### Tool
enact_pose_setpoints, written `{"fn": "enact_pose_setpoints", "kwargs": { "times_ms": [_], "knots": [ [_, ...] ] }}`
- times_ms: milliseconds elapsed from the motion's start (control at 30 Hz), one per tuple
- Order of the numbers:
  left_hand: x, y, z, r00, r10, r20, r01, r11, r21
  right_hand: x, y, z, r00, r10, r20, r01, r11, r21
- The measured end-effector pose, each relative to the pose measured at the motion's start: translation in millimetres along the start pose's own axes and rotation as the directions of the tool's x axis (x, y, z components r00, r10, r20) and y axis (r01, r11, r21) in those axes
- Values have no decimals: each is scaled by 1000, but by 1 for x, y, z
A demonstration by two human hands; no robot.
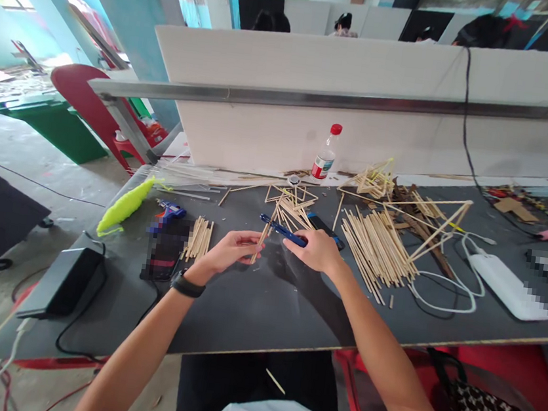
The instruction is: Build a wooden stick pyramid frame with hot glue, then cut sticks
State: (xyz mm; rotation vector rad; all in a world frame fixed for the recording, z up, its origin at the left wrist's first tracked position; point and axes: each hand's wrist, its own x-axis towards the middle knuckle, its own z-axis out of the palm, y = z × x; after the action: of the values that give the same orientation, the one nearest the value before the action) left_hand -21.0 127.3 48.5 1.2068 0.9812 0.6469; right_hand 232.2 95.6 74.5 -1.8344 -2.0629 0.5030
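Observation:
In the head view, my left hand (229, 251) is closed on a couple of thin wooden sticks (261, 240), held tilted over the table. My right hand (319, 250) grips blue-handled pliers (290, 235), their jaws at the upper part of these sticks. How far the jaws close on the wood is too small to tell. Left of my left hand lies a small bundle of short sticks (199, 239). Beyond the pliers are joined stick frames (290, 201). A large pile of longer sticks (378, 247) lies right of my right hand.
A bottle with a red cap (326, 153) stands by the white partition (252, 137). Leftward lie a yellow-green bundle (126, 205), a blue glue gun (170, 213) and a black power adapter (64, 284). A white power bank (509, 285) with cable is at right. People sit beyond the partition.

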Motion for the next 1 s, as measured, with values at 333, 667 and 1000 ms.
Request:
{"fn": "enact_pose_setpoints", "kwargs": {
  "times_ms": [333,667,1000],
  "knots": [
    [-1,1,-2,999,-46,24,46,999,13,1,7,-3,998,-36,44,38,999,-38],
    [1,-2,-5,997,-44,57,43,999,13,3,10,-2,998,-31,54,32,999,-23],
    [-1,1,-4,996,-49,80,44,997,70,3,11,-3,998,-25,57,29,997,-74]
  ]
}}
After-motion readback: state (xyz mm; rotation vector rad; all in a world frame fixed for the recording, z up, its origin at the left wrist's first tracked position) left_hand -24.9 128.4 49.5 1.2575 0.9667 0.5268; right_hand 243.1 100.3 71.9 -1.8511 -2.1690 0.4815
